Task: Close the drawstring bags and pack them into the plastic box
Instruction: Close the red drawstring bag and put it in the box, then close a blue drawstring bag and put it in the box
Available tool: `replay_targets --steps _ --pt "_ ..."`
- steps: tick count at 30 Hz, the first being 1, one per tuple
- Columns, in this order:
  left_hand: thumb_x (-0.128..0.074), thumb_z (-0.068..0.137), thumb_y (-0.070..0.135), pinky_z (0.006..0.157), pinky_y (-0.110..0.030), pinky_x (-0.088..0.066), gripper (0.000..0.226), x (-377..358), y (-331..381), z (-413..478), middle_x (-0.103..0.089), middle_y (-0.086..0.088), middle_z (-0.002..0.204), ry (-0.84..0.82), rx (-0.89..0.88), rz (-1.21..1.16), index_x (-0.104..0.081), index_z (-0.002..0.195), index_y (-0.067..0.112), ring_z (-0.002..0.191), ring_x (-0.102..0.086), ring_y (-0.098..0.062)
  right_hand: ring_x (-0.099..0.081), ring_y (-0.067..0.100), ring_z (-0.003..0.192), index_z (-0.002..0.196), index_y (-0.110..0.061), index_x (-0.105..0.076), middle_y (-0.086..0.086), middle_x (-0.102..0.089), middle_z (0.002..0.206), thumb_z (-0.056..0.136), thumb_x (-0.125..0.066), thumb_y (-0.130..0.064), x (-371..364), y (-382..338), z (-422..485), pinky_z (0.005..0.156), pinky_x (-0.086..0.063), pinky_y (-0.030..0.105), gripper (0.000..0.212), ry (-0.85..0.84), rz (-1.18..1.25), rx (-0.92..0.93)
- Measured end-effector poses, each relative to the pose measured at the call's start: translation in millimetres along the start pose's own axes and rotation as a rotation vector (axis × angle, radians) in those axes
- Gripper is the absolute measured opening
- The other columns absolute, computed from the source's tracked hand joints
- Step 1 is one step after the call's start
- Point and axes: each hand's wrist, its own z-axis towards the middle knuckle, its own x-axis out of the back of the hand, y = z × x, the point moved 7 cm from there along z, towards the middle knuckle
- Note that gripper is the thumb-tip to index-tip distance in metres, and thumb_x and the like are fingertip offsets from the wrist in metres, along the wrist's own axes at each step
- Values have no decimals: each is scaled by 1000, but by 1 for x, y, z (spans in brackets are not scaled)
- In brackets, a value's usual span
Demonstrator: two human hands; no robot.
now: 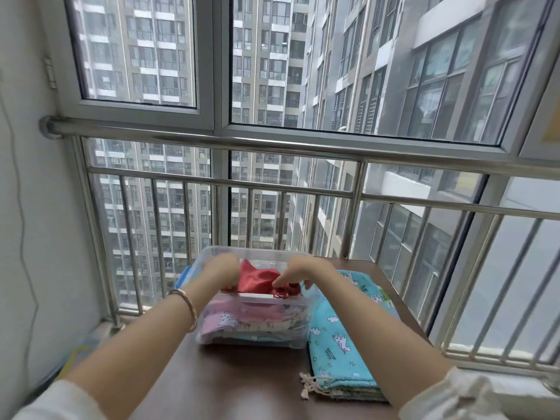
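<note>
Plastic box (212, 253), clear: set on the desk (242, 386), pink printed bags (224, 319) seen inside. Red drawstring bag (257, 278): held at the box top, gripped at its 9 o'clock edge by the left hand (222, 271), pinched at its gathered mouth by the right hand (298, 271). Blue bags (342, 344): stacked at the box's 3 o'clock.

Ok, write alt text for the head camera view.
The left hand and right hand hold a red bag at the top of a plastic box with folded bags inside. A stack of blue bags lies beside it on the brown table.
</note>
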Motion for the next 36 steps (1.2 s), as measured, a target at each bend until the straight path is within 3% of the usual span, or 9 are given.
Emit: replay_targets --steps 5,10,13,17,22,26,30,33,36 --pt "-49 94 19 95 -40 -50 32 -23 39 16 -61 -5 122 -117 -261 160 -57 125 22 107 -58 -24 -61 20 102 124 -22 -63 4 -63 121 84 -62 -15 -5 -25 13 81 -54 32 40 -7 -20 185" --pt "-34 99 17 85 -32 -46 46 -43 42 18 -49 -3 140 -337 -213 459 -41 142 32 108 -54 -26 -64 27 99 113 -15 -69 7 -67 107 84 -50 -15 -36 -14 34 87 -55 39 35 -125 -208 92" --pt "-30 103 24 95 -35 -42 44 -48 38 22 -39 -4 150 -352 -132 531 -39 145 26 130 -44 -28 -58 30 112 123 -8 -62 11 -61 125 92 -47 -12 -50 -7 47 96 -49 42 35 -123 -207 61" --pt "-35 102 42 104 -33 -38 49 -45 38 20 -45 -7 145 -323 -154 570 -44 141 16 130 -45 -24 -51 29 125 131 -10 -56 9 -52 140 97 -41 -16 -59 2 53 106 -41 44 37 -133 -164 17" --pt "-32 100 19 106 -41 -40 49 -46 21 22 -33 -2 154 -403 -165 536 -34 147 31 134 -41 -28 -51 29 125 134 -8 -53 10 -51 141 95 -42 -10 -52 0 46 105 -42 43 40 -112 -175 32" --pt "-45 94 11 100 -39 -47 50 -36 23 25 -47 -1 144 -338 -184 367 -43 142 25 123 -52 -24 -60 25 111 122 -10 -64 8 -63 127 88 -62 -21 -22 -10 26 98 -50 41 36 -60 -78 134" --pt "-51 86 -1 79 -29 -56 44 14 74 15 -64 -4 115 77 -278 -63 -56 127 15 93 -63 -17 -60 14 93 113 -5 -65 6 -67 109 90 -62 -14 39 -11 -18 88 -51 27 25 160 340 307" --pt "-48 87 1 68 -30 -57 25 42 126 -20 -63 -1 91 325 -369 -187 -59 107 10 75 -61 -14 -58 11 75 99 -2 -67 1 -64 84 92 -58 -9 78 22 -54 72 -51 22 13 350 414 277" --pt "-50 88 3 60 -27 -56 6 33 177 -62 -59 -2 77 252 -487 -211 -56 87 6 64 -54 -14 -60 13 68 92 -4 -64 6 -64 80 94 -54 -5 75 77 -74 65 -53 22 10 300 374 131"
